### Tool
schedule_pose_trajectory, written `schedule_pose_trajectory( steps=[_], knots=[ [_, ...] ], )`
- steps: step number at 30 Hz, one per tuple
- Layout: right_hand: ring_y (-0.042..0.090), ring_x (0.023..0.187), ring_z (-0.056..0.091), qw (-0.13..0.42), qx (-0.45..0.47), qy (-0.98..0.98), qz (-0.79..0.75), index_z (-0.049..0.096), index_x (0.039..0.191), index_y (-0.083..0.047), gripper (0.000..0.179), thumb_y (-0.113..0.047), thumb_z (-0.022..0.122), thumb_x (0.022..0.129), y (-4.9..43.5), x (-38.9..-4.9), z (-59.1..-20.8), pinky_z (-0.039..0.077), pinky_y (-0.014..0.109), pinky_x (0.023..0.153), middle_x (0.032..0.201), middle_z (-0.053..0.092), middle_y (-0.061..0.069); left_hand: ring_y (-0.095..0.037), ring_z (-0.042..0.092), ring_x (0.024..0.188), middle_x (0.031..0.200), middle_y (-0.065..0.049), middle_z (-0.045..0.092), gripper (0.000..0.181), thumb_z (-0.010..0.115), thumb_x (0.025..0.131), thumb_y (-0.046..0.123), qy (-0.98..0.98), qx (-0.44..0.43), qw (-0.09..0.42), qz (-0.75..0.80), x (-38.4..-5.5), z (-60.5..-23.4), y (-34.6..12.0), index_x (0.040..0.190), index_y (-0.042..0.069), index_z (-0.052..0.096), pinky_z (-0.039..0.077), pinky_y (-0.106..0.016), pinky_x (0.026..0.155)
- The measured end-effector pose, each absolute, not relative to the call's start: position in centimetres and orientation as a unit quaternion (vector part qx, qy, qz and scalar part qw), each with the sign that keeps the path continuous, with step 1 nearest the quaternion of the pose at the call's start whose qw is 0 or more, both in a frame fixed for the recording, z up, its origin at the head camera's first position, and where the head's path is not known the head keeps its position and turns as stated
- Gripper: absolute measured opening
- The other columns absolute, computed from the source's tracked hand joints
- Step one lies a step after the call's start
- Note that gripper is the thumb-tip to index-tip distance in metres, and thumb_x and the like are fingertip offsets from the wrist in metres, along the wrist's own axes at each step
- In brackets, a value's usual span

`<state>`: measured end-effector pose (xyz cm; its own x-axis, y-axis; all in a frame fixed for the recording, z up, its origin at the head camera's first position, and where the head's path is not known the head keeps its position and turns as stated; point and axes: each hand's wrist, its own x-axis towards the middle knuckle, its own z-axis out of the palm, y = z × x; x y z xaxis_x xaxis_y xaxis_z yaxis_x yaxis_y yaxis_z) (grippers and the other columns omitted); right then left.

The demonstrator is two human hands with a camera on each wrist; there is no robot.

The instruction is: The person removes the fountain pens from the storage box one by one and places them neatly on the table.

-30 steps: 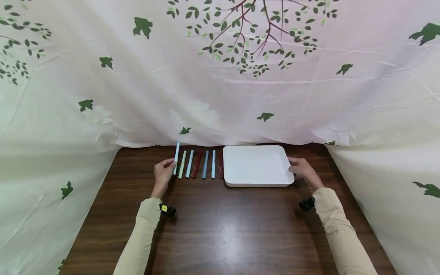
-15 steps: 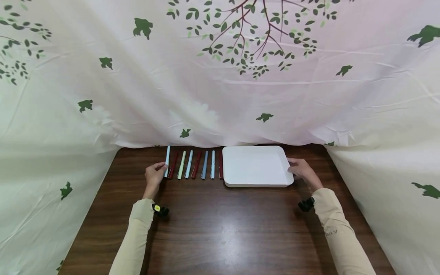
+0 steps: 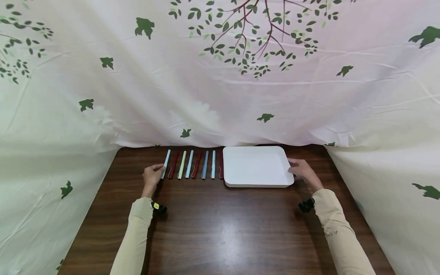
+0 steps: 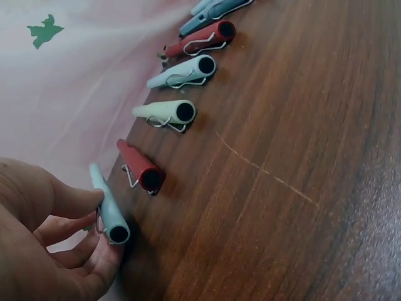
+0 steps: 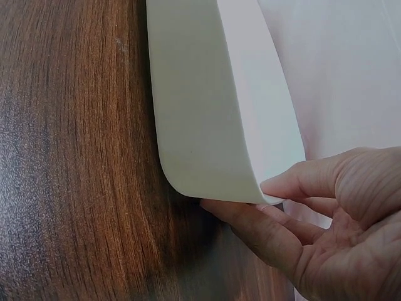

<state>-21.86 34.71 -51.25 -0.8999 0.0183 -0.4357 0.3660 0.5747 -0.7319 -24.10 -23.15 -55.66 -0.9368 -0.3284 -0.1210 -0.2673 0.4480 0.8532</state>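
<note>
At the left end of a row of pens, my left hand (image 3: 152, 176) pinches a light blue pen (image 4: 111, 213) between thumb and fingers. Its clip and dark round end face the left wrist camera. Just right of it lies a dark red pen (image 3: 173, 165), then a pale green pen (image 3: 181, 165), with several more blue, light blue and red pens beyond. My right hand (image 3: 304, 172) holds the right edge of a white tray (image 3: 258, 185), thumb over the rim and fingers outside and under it, as the right wrist view shows. The tray's inside shows no items.
The last dark red pen (image 3: 221, 165) lies right against the tray's left side. Behind the brown wooden table (image 3: 227, 221) hangs a pale cloth (image 3: 220, 107) printed with leaves and birds, which also runs along both sides.
My left hand has carried the light blue pen leftward past the dark red pen and lowered it at the row's left end. The right hand stays on the tray.
</note>
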Motion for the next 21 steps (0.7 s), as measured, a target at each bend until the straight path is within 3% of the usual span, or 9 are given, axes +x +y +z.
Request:
schedule_pose_trajectory(
  steps=[3,6,16,21],
  knots=[
    [0.032,0.106,0.066,0.193,0.112,0.867,-0.446,0.030,0.159,0.007,0.064,0.001,0.052,0.099,34.71,-21.93,-51.39,0.063,0.041,0.079,0.150,0.043,0.042,-0.040,0.055,0.132,0.138,-0.030,0.063,0.034,0.064,0.103,0.014,-0.848,0.174,0.012,-0.500,-24.12,-55.45,-23.11,0.127,-0.008,0.070,0.047,-0.046,0.104],
    [0.036,0.110,0.065,0.191,0.109,0.869,-0.443,0.030,0.159,0.008,0.064,0.000,0.052,0.099,34.73,-22.01,-51.50,0.063,0.042,0.079,0.149,0.044,0.042,-0.041,0.052,0.135,0.142,-0.030,0.060,0.035,0.062,0.104,0.015,-0.851,0.174,-0.001,-0.496,-24.20,-55.37,-23.18,0.129,-0.008,0.069,0.045,-0.051,0.108],
    [0.039,0.110,0.064,0.172,0.108,0.884,-0.422,0.032,0.159,0.009,0.064,0.000,0.053,0.098,34.89,-22.31,-51.72,0.063,0.041,0.075,0.143,0.049,0.042,-0.043,0.052,0.136,0.140,-0.030,0.061,0.034,0.061,0.105,0.015,-0.862,0.158,0.012,-0.481,-24.68,-55.85,-22.96,0.129,-0.007,0.070,0.044,-0.054,0.109],
    [0.036,0.106,0.066,0.156,0.104,0.891,-0.413,0.035,0.157,0.009,0.064,-0.001,0.054,0.097,34.89,-22.40,-51.91,0.062,0.037,0.071,0.137,0.055,0.042,-0.040,0.057,0.125,0.133,-0.029,0.066,0.033,0.063,0.104,0.016,-0.864,0.168,0.021,-0.473,-24.53,-55.93,-22.72,0.127,-0.005,0.072,0.047,-0.047,0.099]
  ],
)
